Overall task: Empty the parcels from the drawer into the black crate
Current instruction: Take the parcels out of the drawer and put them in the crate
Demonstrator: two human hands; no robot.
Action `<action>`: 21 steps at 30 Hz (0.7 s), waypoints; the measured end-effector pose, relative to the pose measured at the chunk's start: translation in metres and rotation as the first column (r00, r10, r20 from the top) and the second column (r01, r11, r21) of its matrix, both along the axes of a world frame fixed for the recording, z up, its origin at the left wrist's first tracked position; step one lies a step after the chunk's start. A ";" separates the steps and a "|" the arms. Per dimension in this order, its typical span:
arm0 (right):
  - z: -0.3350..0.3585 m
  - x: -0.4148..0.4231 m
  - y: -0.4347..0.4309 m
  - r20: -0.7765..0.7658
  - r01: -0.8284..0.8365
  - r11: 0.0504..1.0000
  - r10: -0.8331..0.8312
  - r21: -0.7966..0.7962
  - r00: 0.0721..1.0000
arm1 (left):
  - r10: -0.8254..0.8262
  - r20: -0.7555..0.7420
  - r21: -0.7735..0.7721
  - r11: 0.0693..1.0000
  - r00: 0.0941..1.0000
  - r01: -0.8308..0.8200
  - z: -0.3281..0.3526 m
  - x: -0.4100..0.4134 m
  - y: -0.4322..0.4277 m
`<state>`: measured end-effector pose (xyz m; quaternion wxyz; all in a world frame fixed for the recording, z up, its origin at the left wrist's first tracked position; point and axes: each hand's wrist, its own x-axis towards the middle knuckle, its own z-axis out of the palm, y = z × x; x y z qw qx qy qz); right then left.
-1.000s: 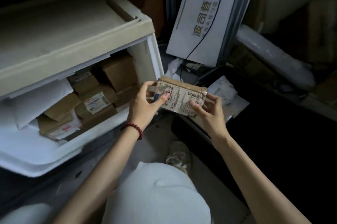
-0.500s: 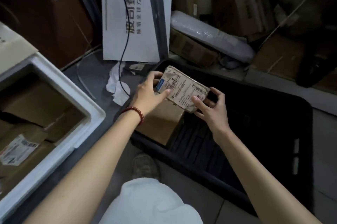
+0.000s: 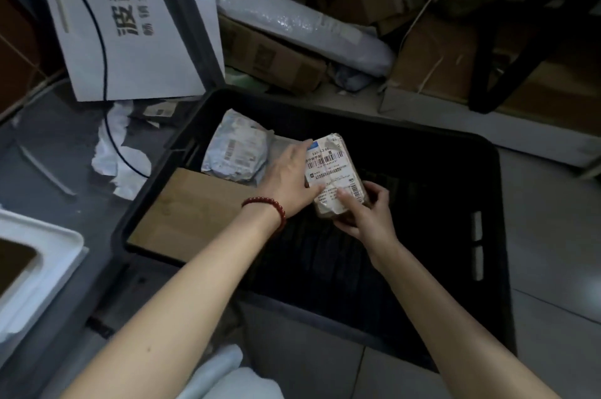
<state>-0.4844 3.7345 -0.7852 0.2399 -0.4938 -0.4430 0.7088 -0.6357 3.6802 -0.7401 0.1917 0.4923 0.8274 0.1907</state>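
White plastic of the drawer [image 3: 48, 245] showed at the floor's left edge, apart from the black crate [image 3: 497, 268]. Inside the crate, a box [image 3: 195, 213] lay flat in the near left corner and a grey mailer [image 3: 237, 151] in the far left corner. Just right of them, the left hand [image 3: 289, 180] gripped the parcel [image 3: 331, 167] along its left long side, thumb across the label. The parcel hung label-up over the crate's middle, long axis running away from the person, far end leaning slightly left. The right hand [image 3: 367, 213] pinched its near end, thumb on the label. Bare crate floor lay below and rightward, so lowering it straight down looked sufficient.
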 end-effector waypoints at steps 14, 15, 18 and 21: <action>-0.068 -0.004 0.013 0.335 0.061 0.995 -0.031 -0.081 0.942 | -0.105 -0.039 -0.313 0.946 0.994 0.087 -0.048 0.046 -0.013; -0.071 -0.009 0.011 0.359 0.038 0.997 -0.011 -0.069 0.933 | -0.079 -0.036 -0.312 0.948 0.996 0.064 -0.047 0.045 -0.014; -0.080 -0.025 0.007 0.419 0.010 0.999 0.004 -0.032 0.908 | 0.001 -0.037 -0.316 0.949 0.999 -0.012 -0.045 0.044 -0.018; -0.087 -0.030 0.014 0.416 0.016 0.998 -0.042 0.067 0.909 | 0.021 -0.057 -0.293 0.955 0.998 -0.036 -0.046 0.047 -0.021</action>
